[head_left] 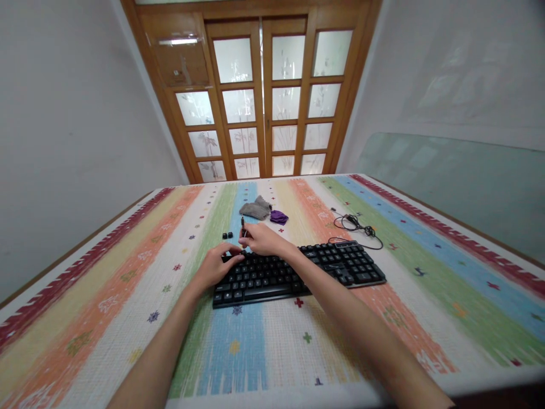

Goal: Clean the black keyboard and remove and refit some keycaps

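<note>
A black keyboard [264,281] lies slightly tilted on the striped tablecloth. At its upper left corner is my left hand [217,264], fingers curled, thumb and index finger pressed on the keyboard close to the other hand. Just beyond, my right hand [259,238] is closed around a slim dark tool with a shiny part [243,227], held upright over the keyboard's back edge. The tool's lower end is mostly hidden by my fingers, so its exact kind cannot be made out. Two loose black keycaps [227,235] sit on the cloth behind my left hand.
Behind the keyboard lie a grey cloth [255,208] and a small purple cloth [279,217]. The keyboard's black cable [360,226] is coiled at the right. The striped tablecloth [128,295] covers the table. Wooden glass-paned doors [261,96] stand at the far end.
</note>
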Available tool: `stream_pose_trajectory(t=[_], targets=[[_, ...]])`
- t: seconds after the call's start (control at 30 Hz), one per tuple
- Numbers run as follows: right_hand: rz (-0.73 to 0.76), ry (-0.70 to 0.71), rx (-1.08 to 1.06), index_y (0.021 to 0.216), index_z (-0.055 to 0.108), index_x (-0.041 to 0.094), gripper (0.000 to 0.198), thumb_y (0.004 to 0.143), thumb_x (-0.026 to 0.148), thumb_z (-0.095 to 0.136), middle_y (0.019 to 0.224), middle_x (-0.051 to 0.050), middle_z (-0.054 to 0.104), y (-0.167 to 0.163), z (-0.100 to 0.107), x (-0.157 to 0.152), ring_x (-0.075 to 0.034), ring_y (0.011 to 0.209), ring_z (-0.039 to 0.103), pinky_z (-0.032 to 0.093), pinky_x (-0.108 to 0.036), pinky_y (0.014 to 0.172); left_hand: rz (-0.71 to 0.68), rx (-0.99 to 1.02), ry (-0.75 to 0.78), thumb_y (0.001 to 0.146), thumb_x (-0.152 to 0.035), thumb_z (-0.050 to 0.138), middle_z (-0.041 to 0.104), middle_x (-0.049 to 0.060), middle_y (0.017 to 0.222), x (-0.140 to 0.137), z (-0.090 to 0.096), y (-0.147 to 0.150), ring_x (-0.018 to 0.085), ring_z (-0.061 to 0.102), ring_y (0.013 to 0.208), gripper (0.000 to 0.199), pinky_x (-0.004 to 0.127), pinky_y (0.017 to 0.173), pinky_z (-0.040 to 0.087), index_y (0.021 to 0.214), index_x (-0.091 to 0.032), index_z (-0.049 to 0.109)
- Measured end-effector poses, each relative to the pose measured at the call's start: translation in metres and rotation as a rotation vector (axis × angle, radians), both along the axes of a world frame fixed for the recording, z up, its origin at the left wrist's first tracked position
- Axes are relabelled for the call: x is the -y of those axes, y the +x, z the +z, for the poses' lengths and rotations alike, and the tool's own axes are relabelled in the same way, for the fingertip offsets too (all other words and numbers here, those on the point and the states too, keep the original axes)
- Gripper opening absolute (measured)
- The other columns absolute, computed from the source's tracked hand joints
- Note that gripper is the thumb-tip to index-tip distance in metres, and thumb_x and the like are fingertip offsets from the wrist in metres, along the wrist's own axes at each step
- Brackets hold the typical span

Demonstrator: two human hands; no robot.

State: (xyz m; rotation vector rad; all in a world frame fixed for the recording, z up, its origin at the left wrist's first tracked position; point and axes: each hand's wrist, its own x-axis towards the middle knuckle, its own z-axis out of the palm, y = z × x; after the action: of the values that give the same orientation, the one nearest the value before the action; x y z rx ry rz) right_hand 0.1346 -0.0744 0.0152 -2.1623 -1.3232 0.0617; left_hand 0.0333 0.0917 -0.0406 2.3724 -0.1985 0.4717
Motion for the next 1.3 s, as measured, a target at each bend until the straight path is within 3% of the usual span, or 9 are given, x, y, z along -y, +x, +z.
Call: stream_pose_trajectory(t=[0.27,0.57,0.7,0.77,0.93,1.17,1.3], targets=[[0.019,0.103,-0.078,0.085,0.067,0.013,0.006,0.087,0.014,0.062,0.077,-0.004,0.070,0.004,0.002,0.001,-0.014,0.072,0.062,0.039,-0.023,0.066,0.032,-0.010,-0.053,0.084,-0.045,0.060,0.072,0.002,0.087,-0.003,0.006,-0.004,0.017,0.062,0.075,0.028,0.030,0.071,0.050,0.091,-0.020,0.070],[-0.092,0.040,0.040,0.093,0.068,0.012,0.012,0.089,0.023,0.064,0.084,-0.008,0.072,0.000,0.015,0.006,-0.018,0.079,0.064,0.038,-0.025,0.067,0.086,0.027,-0.004,0.082,-0.045,0.060,0.071,0.002,0.083,-0.009,0.014,-0.004,0.017,0.062,0.074,0.027,0.030,0.070,0.050,0.088,-0.020,0.069],[-0.152,-0.021,0.104,0.097,0.067,0.012,0.020,0.090,0.030,0.063,0.092,-0.012,0.073,0.002,0.016,0.008,-0.022,0.087,0.065,0.039,-0.027,0.068,0.093,0.133,0.189,0.085,-0.042,0.058,0.069,0.004,0.085,-0.023,0.022,0.010,0.019,0.062,0.081,0.023,0.031,0.074,0.050,0.088,-0.020,0.066],[-0.172,-0.033,0.134,0.101,0.066,0.011,0.024,0.090,0.033,0.062,0.096,-0.013,0.072,0.003,0.016,0.010,-0.024,0.091,0.066,0.039,-0.027,0.069,0.071,0.181,0.336,0.086,-0.040,0.056,0.068,0.005,0.092,-0.032,0.024,0.021,0.022,0.061,0.092,0.021,0.035,0.085,0.048,0.087,-0.021,0.065],[-0.186,-0.048,0.158,0.103,0.064,0.011,0.026,0.091,0.034,0.061,0.097,-0.014,0.072,0.004,0.020,0.013,-0.025,0.092,0.066,0.039,-0.028,0.069,-0.006,0.149,0.609,0.088,-0.033,0.053,0.064,0.007,0.096,-0.046,0.020,0.048,0.024,0.058,0.093,0.017,0.039,0.087,0.047,0.089,-0.020,0.063],[-0.165,-0.029,0.161,0.102,0.064,0.012,0.026,0.091,0.035,0.061,0.095,-0.015,0.072,0.003,0.021,0.014,-0.026,0.090,0.066,0.039,-0.029,0.070,0.021,0.050,0.827,0.086,-0.025,0.054,0.063,0.010,0.096,-0.049,0.009,0.077,0.026,0.056,0.094,0.014,0.039,0.087,0.046,0.089,-0.018,0.065],[-0.147,-0.039,0.160,0.102,0.063,0.012,0.024,0.092,0.034,0.060,0.095,-0.013,0.072,0.003,0.021,0.014,-0.025,0.090,0.066,0.039,-0.029,0.069,0.042,-0.026,0.851,0.085,-0.023,0.053,0.063,0.011,0.096,-0.046,0.008,0.084,0.027,0.056,0.096,0.016,0.039,0.087,0.046,0.088,-0.017,0.067]])
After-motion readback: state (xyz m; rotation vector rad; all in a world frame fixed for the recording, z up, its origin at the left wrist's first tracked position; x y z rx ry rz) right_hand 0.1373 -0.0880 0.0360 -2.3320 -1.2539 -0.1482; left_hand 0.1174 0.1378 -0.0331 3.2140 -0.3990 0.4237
